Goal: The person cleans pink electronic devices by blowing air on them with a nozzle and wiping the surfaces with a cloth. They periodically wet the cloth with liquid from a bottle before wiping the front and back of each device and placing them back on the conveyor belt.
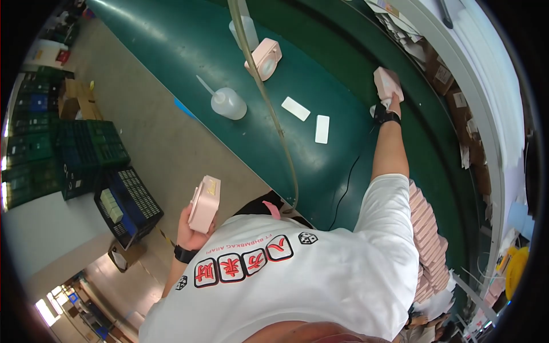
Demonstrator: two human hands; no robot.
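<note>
My left hand (187, 230) is low on the left, off the table's edge, with its fingers wrapped round a pale pink box-shaped device (206, 204) with rounded corners and gold marking. At the far right my right arm stretches out over the dark green belt. My right hand (394, 104) is closed on a second pink device (388, 83), seen at an angle; its fingers are partly hidden. Something small and white shows beside that hand. A third pink device (267, 59) with a pale round disc stands on the green table (189, 63). Both wrists wear black bands.
A squeeze bottle (230, 104), another translucent bottle (245, 33) and two white rectangular pieces (295, 108) stand or lie on the table. A hose (269, 106) hangs across it; a black cable (348, 186) trails nearby. Crates (86, 154) stand left. A person in pink pleats (426, 246) is at right.
</note>
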